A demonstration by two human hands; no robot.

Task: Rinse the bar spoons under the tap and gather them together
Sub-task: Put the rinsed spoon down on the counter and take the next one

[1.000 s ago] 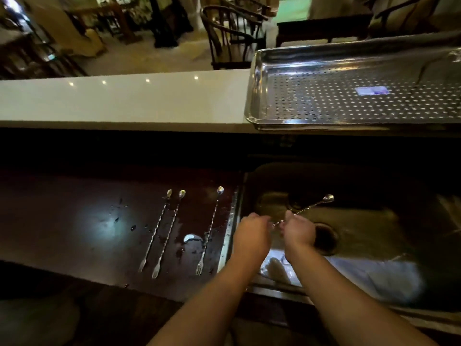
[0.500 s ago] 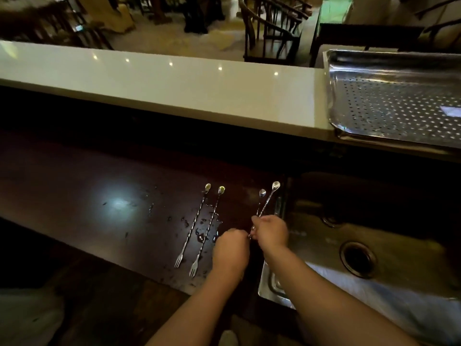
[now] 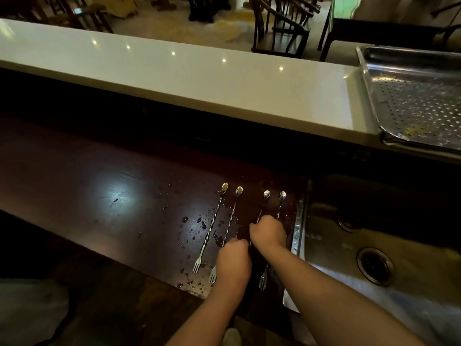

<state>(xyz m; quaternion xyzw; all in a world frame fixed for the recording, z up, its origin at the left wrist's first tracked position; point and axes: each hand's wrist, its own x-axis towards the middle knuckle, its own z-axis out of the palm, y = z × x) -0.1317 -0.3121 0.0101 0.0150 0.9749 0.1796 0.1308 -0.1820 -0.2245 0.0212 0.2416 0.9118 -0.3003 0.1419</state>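
Several twisted steel bar spoons lie side by side on the dark wooden counter (image 3: 99, 196), bowls away from me and fork ends toward me. The leftmost bar spoon (image 3: 212, 226) and the second bar spoon (image 3: 233, 213) lie free. My right hand (image 3: 268, 234) is curled over the shafts of the third bar spoon (image 3: 266, 194) and the rightmost bar spoon (image 3: 282, 195), and it grips the rightmost. My left hand (image 3: 233, 260) is a loose fist over the third spoon's lower end. I cannot see anything in its fingers.
Water drops (image 3: 199, 226) spot the counter around the spoons. The steel sink (image 3: 349, 245) with its drain (image 3: 374, 265) lies just to the right. A white bar top (image 3: 174, 71) runs behind, with a perforated steel tray (image 3: 411, 96) at its right end.
The spoon held over the sink a second ago was carried left and now lies on the counter to the right of the others. Both hands moved with it.
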